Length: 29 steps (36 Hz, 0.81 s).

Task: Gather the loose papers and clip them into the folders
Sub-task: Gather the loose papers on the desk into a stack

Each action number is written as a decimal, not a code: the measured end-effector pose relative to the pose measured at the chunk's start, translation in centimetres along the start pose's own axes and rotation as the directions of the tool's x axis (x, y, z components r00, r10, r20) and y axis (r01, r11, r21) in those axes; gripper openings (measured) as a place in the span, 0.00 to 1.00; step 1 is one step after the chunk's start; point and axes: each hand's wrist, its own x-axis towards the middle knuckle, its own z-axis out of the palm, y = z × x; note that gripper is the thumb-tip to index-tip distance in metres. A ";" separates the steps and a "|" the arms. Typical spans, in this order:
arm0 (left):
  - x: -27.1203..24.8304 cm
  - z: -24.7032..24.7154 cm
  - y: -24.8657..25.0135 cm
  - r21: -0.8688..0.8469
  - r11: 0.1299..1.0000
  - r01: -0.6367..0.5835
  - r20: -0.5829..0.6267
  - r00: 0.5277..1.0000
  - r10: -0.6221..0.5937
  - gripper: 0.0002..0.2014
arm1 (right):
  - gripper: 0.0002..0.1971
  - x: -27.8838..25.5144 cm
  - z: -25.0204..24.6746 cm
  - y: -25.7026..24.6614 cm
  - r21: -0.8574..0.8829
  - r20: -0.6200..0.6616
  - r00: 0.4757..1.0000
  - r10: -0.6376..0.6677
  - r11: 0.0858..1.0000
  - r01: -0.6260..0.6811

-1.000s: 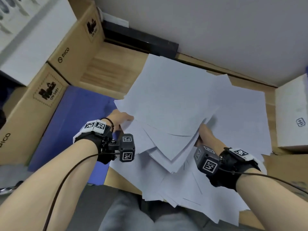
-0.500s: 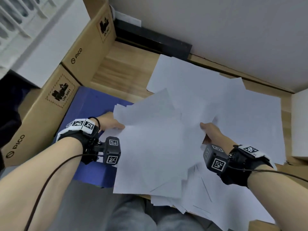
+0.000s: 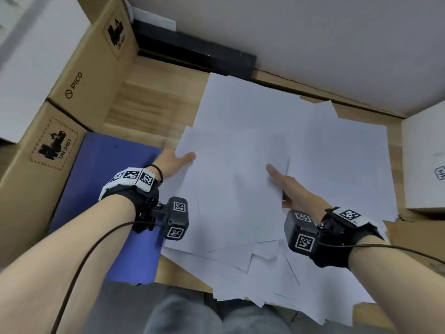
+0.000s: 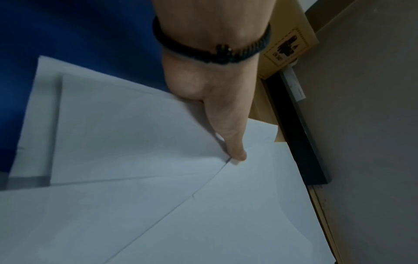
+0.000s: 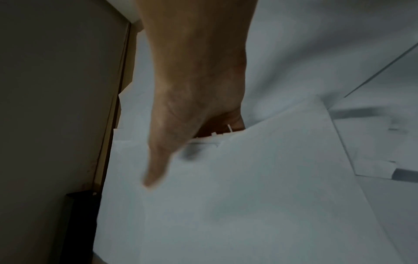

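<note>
A bundle of white papers [image 3: 236, 189] lies low over the wooden table, held from both sides. My left hand [image 3: 178, 160] pinches its left edge, with the thumb [image 4: 235, 150] on top and the fingers hidden beneath. My right hand [image 3: 286, 184] holds the right side, its thumb [image 5: 156, 171] on the top sheet and its fingers tucked under. More loose sheets [image 3: 342, 150] fan out to the right, and several [image 3: 277, 273] hang over the front edge. A blue folder [image 3: 101, 189] lies shut at the left, partly under the papers [image 4: 135, 134].
Stacked cardboard boxes [image 3: 72, 92] wall off the left side. A white box [image 3: 423, 165] stands at the right edge. A black bar [image 3: 192, 54] runs along the wall at the back. My lap in grey trousers [image 3: 180, 314] is below the table edge.
The bundle was raised and tilted a second ago; it has come down flat over the pile. Both hands stayed on its sides and moved forward with it.
</note>
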 end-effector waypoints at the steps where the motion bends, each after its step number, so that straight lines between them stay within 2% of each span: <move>1: 0.0 0.3 0.3 0.003 1.000 0.008 -0.008 1.000 -0.008 0.23 | 0.17 0.0 -0.1 0.4 -0.070 0.014 1.000 -0.018 0.997 0.019; 3: 0.1 0.7 0.9 -0.029 0.999 0.031 -0.031 0.999 -0.031 0.27 | 0.08 0.2 -0.1 1.2 -0.151 -0.006 0.999 -0.042 0.988 0.040; 6: 0.3 0.9 1.6 -0.145 0.989 0.044 -0.075 0.996 -0.055 0.30 | 0.11 0.1 -0.3 1.8 -0.147 -0.091 0.995 -0.032 0.989 0.018; 8: 0.3 0.8 2.0 -0.197 0.980 0.022 -0.107 0.993 -0.043 0.28 | 0.09 -0.3 -0.3 1.8 -0.144 -0.117 0.992 -0.037 0.989 0.020; 14: -0.2 0.3 3.0 -0.285 0.955 -0.083 -0.200 0.980 0.026 0.23 | 0.09 -0.6 -0.8 1.1 -0.101 -0.137 0.988 -0.078 0.993 0.065; 18: -0.8 0.1 3.1 -0.352 0.929 -0.117 -0.254 0.967 0.026 0.21 | 0.08 -0.7 -0.4 0.8 -0.075 -0.111 0.991 -0.073 0.995 0.065; 24: -1.6 0.0 2.6 -0.337 0.914 -0.227 -0.410 0.909 0.075 0.14 | 0.08 -0.9 -0.2 1.4 -0.094 -0.083 0.994 -0.068 0.994 0.060; 29: -2.1 -0.2 2.5 -0.283 0.919 -0.275 -0.444 0.887 0.128 0.14 | 0.06 -1.5 -0.2 1.9 -0.104 -0.104 0.993 -0.063 0.993 0.052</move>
